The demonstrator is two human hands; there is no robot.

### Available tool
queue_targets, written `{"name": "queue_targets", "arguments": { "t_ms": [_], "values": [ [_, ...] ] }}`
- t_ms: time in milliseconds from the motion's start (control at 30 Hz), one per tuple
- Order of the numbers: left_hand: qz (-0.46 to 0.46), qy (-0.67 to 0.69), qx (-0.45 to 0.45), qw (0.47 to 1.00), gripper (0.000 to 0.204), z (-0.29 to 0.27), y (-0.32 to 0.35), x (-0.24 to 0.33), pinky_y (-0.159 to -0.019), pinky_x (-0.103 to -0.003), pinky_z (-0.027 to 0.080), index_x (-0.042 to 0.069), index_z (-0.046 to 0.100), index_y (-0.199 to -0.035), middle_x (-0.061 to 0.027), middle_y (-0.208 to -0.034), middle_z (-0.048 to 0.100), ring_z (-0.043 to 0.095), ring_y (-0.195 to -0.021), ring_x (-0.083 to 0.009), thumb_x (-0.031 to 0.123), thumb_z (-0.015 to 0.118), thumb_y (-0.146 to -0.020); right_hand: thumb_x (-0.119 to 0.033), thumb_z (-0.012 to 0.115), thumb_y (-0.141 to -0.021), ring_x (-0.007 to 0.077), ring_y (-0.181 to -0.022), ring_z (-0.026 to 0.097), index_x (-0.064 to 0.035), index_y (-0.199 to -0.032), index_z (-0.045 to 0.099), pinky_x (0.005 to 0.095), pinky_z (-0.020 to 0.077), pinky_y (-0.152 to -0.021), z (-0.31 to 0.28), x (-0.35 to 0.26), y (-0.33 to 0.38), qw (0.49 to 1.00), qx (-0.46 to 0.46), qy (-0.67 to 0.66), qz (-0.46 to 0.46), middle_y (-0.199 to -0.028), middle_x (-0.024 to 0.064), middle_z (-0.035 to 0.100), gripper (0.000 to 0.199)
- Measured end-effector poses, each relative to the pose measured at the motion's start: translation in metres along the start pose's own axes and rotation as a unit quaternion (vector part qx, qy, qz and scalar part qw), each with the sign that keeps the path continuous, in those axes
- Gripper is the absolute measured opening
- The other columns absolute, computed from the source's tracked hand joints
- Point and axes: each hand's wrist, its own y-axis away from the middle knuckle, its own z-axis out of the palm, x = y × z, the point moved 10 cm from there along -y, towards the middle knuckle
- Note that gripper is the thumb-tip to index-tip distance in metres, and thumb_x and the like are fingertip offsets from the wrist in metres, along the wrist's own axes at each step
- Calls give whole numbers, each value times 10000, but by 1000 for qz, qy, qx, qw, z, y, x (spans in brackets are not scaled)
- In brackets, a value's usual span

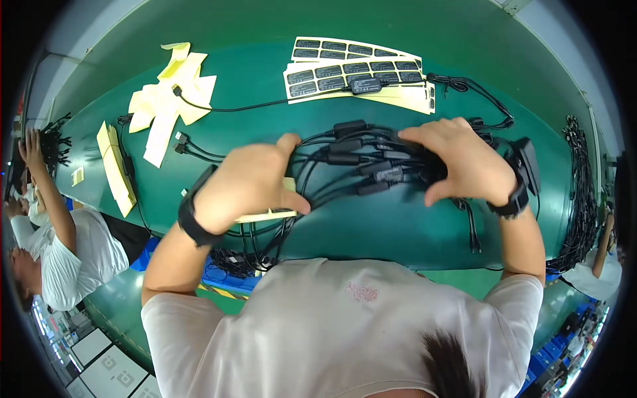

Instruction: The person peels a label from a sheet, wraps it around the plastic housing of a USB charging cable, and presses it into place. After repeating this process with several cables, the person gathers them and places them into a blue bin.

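Cables (343, 159) lie in a thick black bundle on the green table (371, 232), across its middle and toward the near side. At the left, a few thin leads reach out past the left hand and end in plugs (180, 143) with metal tips. Nearer, under that hand, several strands bend in loops and drop toward the table's near edge, alongside a pale yellow sheet (265, 217). In the middle, the leads fan into a cluster of small dark boxes (350, 128), slim and rounded at the corners, staggered rather than lined up; one of the nearer boxes shows faint pale print. Farther right, the strands draw together into a dense dark bunch at the right hand, and loose ends stick out nearer than it.

The left hand (255, 176) arches over the bundle's left part, back up, thumb near and forefinger far, spread well apart; its other fingers are hidden, so I cannot tell whether it has hold of the cables. The right hand (464, 159) comes in from the right, thumb and fingers pointing left in a wide curve with the dark bunch between them; I cannot tell whether it grips. Both wrists wear black bands (190, 215).
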Motion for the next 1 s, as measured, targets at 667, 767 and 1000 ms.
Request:
{"name": "queue_targets", "arguments": {
  "t_ms": [667, 767, 1000],
  "values": [
    [18, 5, 141, 990, 369, 45, 39, 15, -570, -394, 481, -31, 554, -826, -162, -799, 516, 566, -639, -335, 207, 727, -604, 52, 578, -579, 334, -734, 561, -57, -1179, 467, 374, 467, -662, 41, 8, 36, 984, 76, -16, 161, -905, 169, 589, 620],
    [16, -8, 151, 988, 224, 47, 42, 24, -554, -411, 468, -19, 544, -759, -173, -707, 524, 555, -618, -344, 139, 657, -648, 58, 573, -575, 340, -736, 562, -57, -1173, 471, 374, 467, -664, 26, -6, 46, 983, 99, 0, 152, -911, 172, 591, 617],
    [49, 121, 33, 991, 136, -27, 68, 41, -533, -425, 417, -22, 505, -756, -204, -584, 489, 531, -612, -383, 59, 556, -659, 104, 528, -533, 354, -796, 565, -43, -1113, 516, 380, 466, -697, -78, -66, 54, 974, 115, 169, 98, -927, 162, 593, 599]
  ]
}}
